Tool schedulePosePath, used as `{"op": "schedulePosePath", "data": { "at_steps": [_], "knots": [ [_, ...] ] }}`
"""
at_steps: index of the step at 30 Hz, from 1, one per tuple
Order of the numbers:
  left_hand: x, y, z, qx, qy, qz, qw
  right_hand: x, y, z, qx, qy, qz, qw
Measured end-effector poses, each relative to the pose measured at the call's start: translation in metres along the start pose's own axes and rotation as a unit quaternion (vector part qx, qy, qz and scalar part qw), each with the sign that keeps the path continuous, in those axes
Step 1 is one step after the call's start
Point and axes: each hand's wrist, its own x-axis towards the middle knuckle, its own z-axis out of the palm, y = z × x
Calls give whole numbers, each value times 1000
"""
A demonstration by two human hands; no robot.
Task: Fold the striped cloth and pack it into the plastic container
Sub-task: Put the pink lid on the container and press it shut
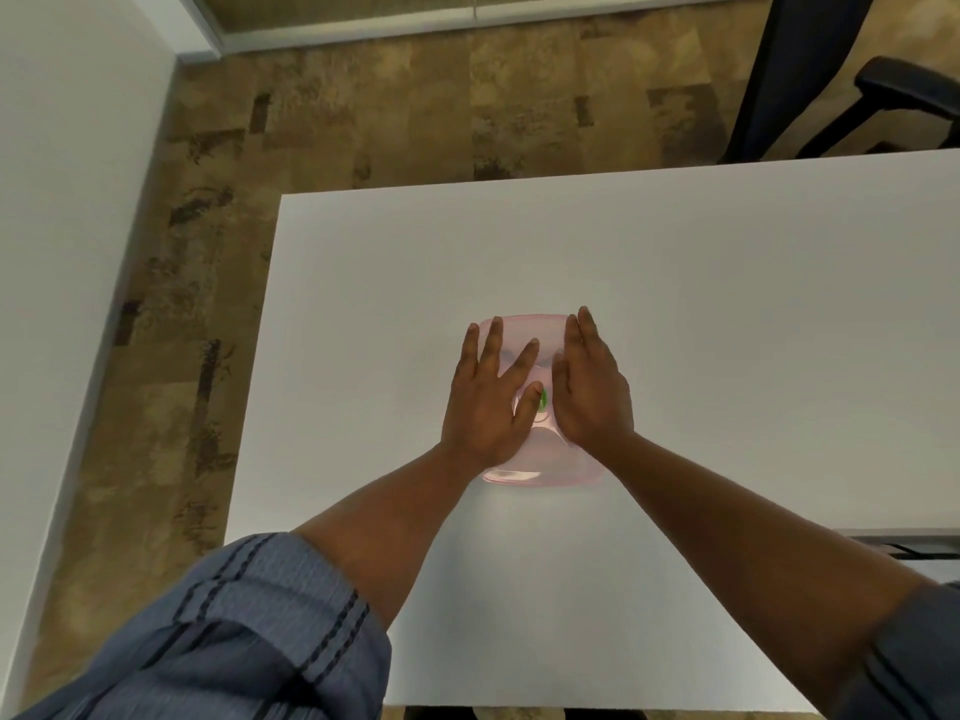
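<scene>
A pink translucent plastic container (540,472) with its lid on sits in the middle of the white table (727,304). A small green tab (543,400) shows on the lid between my hands. My left hand (485,402) lies flat on the lid's left half with fingers spread. Over the right half my right hand (592,392) presses palm down, fingers together. Neither hand grips anything. The striped cloth is not visible; the lid and my hands hide what is inside the container.
The table's left edge runs beside a patterned brown carpet (363,111) and a white wall (67,252). A black office chair (852,80) stands beyond the far right corner. My rolled blue striped sleeves (249,631) fill the lower corners.
</scene>
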Motion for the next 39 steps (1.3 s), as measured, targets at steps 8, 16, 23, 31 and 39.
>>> {"op": "schedulePosePath", "data": {
  "at_steps": [8, 16, 23, 31, 39],
  "knots": [
    [-2, -2, 5, -128, 25, -37, 991, -15, 12, 4, 41, -19, -16, 999],
    [-1, -4, 10, -218, 62, -68, 972, -14, 11, 2, 95, 2, 5, 995],
    [-10, 3, -2, -265, 101, -139, 949, -26, 7, -2, 153, 68, 75, 983],
    [-18, -2, -1, -266, 59, -167, 947, -36, 9, -4, 80, -37, 31, 996],
    [-28, 5, 5, -459, 51, -193, 865, -43, 18, 7, 289, 14, 81, 954]
  ]
}}
